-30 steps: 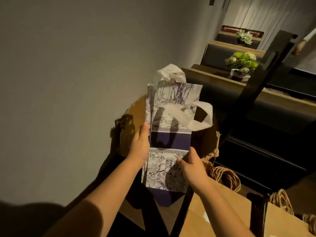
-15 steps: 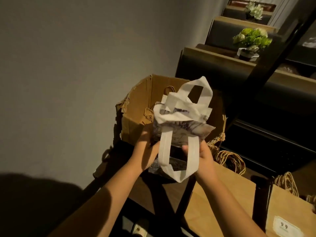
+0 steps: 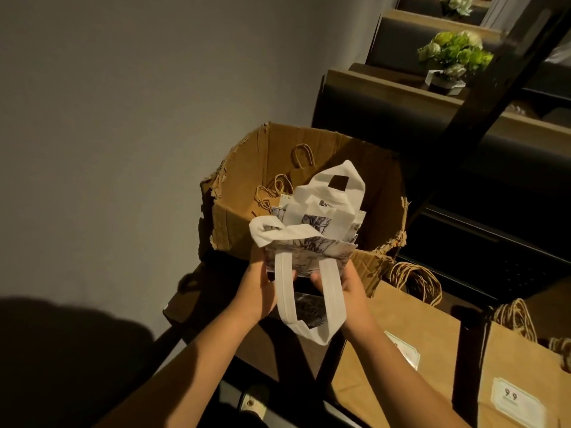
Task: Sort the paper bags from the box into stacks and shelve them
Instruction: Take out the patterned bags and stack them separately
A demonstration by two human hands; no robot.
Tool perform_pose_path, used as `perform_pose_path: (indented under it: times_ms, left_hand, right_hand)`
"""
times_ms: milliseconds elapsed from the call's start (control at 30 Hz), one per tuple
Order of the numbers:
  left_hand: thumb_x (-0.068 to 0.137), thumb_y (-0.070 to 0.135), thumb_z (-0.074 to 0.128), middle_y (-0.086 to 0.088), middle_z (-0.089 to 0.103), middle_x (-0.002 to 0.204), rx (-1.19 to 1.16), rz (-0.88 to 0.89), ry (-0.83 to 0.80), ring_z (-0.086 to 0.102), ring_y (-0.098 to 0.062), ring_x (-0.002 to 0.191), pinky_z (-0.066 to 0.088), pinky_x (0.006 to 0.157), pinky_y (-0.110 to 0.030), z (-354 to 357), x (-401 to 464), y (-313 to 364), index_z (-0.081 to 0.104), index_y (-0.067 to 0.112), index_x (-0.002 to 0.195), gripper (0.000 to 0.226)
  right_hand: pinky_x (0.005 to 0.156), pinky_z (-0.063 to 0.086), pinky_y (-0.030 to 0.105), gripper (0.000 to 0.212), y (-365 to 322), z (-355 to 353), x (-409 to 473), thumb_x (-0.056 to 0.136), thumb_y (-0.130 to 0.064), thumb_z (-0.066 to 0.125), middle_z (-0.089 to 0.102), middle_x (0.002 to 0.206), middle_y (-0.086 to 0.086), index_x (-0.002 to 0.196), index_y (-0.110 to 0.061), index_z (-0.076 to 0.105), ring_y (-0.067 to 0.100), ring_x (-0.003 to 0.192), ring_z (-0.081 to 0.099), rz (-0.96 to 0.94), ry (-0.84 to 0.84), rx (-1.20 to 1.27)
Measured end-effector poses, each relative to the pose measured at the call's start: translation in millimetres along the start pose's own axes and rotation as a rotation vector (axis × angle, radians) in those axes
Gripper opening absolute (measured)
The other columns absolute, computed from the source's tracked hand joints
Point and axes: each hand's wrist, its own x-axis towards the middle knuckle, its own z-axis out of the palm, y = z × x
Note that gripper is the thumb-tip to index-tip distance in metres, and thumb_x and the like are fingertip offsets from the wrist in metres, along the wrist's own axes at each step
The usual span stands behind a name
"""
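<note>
A small stack of white-and-purple printed paper bags (image 3: 312, 247) with white ribbon handles is held flat in front of a torn cardboard box (image 3: 247, 223). My left hand (image 3: 259, 285) grips the stack's left edge. My right hand (image 3: 346, 285) grips its right edge, with one ribbon handle looping down between both hands. Inside the box lie several brown paper bags (image 3: 278, 193) with twisted paper handles.
Brown paper bags (image 3: 411, 329) lie flat on a shelf at the lower right, their twine handles pointing back. A second stack with a white label (image 3: 519, 381) lies further right. Black shelf posts (image 3: 469, 359) stand between them. A grey wall is at the left, flowers (image 3: 454, 54) at the far right.
The printed bags were held upright a second ago; both hands have tipped them flat and lowered them in front of the box. The view has dropped toward the box.
</note>
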Motion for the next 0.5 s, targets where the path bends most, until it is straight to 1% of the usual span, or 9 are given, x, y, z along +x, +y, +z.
perform_pose_path:
  times_ms: [33, 67, 133, 200, 267, 333, 400, 467, 500]
  left_hand:
    - [0.086, 0.012, 0.066, 0.006, 0.056, 0.128, 0.003, 0.056, 0.019, 0.053, -0.011, 0.125, 0.046, 0.096, -0.018, 0, 0, -1, 0.039, 0.026, 0.137, 0.06]
    - [0.081, 0.015, 0.066, 0.005, 0.056, 0.13, -0.022, 0.052, 0.027, 0.054, -0.006, 0.123, 0.046, 0.097, -0.017, 0, -1, -1, 0.04, 0.028, 0.135, 0.061]
    - [0.078, 0.018, 0.066, -0.001, 0.058, 0.13, -0.053, 0.029, 0.06, 0.056, -0.009, 0.121, 0.048, 0.099, -0.021, 0, 0, 6, 0.044, 0.022, 0.133, 0.059]
    - [0.076, 0.018, 0.066, -0.005, 0.061, 0.125, -0.098, 0.046, 0.05, 0.058, -0.013, 0.118, 0.05, 0.098, -0.023, -1, 2, 10, 0.05, 0.011, 0.13, 0.057]
    - [0.075, 0.02, 0.066, -0.008, 0.061, 0.123, -0.105, 0.048, 0.018, 0.059, -0.014, 0.116, 0.05, 0.096, -0.022, 0, 5, 12, 0.052, 0.007, 0.129, 0.057]
    - [0.074, 0.027, 0.069, -0.006, 0.06, 0.125, -0.11, 0.018, 0.025, 0.057, -0.017, 0.119, 0.049, 0.097, -0.024, 4, 5, 15, 0.052, 0.018, 0.126, 0.056]
    - [0.072, 0.034, 0.069, -0.005, 0.059, 0.128, -0.135, 0.012, 0.025, 0.056, -0.017, 0.121, 0.048, 0.1, -0.029, 5, 6, 16, 0.05, 0.03, 0.123, 0.055]
    - [0.078, 0.027, 0.066, -0.003, 0.058, 0.129, -0.135, 0.012, 0.029, 0.056, -0.016, 0.121, 0.049, 0.099, -0.029, 6, 7, 19, 0.047, 0.029, 0.126, 0.052]
    - [0.081, 0.023, 0.063, -0.001, 0.058, 0.128, -0.126, 0.028, 0.031, 0.057, -0.014, 0.12, 0.05, 0.098, -0.029, 7, 8, 21, 0.046, 0.029, 0.128, 0.051]
  right_hand:
    - [0.083, 0.052, 0.018, 0.047, 0, -2, 0, 0.085, -0.004, 0.068, 0.066, 0.119, -0.002, 0.126, -0.021, 0.054, 0.01, 0.109, 0.064, -0.008, 0.005, 0.012]
    - [0.081, 0.052, 0.019, 0.046, 2, -3, 1, 0.084, -0.001, 0.068, 0.067, 0.118, 0.0, 0.124, -0.02, 0.055, 0.01, 0.107, 0.065, -0.02, 0.032, 0.016]
    - [0.077, 0.053, 0.019, 0.043, -4, -5, 2, 0.084, 0.003, 0.067, 0.068, 0.114, 0.001, 0.12, -0.019, 0.056, 0.01, 0.102, 0.067, -0.04, 0.069, 0.036]
    - [0.073, 0.053, 0.016, 0.041, -7, -6, 2, 0.085, 0.005, 0.064, 0.07, 0.105, -0.006, 0.115, -0.021, 0.057, 0.004, 0.094, 0.068, -0.047, 0.041, 0.094]
    - [0.072, 0.051, 0.012, 0.043, -15, -2, 2, 0.084, 0.007, 0.061, 0.071, 0.098, -0.014, 0.114, -0.023, 0.055, -0.003, 0.09, 0.067, -0.061, 0.005, 0.091]
    - [0.073, 0.05, 0.01, 0.045, -18, 1, 2, 0.083, 0.01, 0.06, 0.071, 0.095, -0.014, 0.117, -0.018, 0.053, -0.005, 0.089, 0.067, -0.071, 0.008, 0.099]
    - [0.075, 0.05, 0.011, 0.045, -19, 2, 1, 0.082, 0.006, 0.066, 0.073, 0.096, -0.015, 0.118, -0.017, 0.053, -0.004, 0.091, 0.067, -0.086, 0.013, 0.091]
    - [0.076, 0.051, 0.013, 0.042, -21, 3, 1, 0.078, -0.007, 0.068, 0.072, 0.1, -0.018, 0.116, -0.019, 0.055, -0.001, 0.095, 0.067, -0.098, 0.005, 0.086]
    - [0.076, 0.051, 0.013, 0.041, -22, 2, 1, 0.078, -0.01, 0.069, 0.072, 0.101, -0.017, 0.116, -0.018, 0.056, 0.0, 0.095, 0.067, -0.104, 0.01, 0.079]
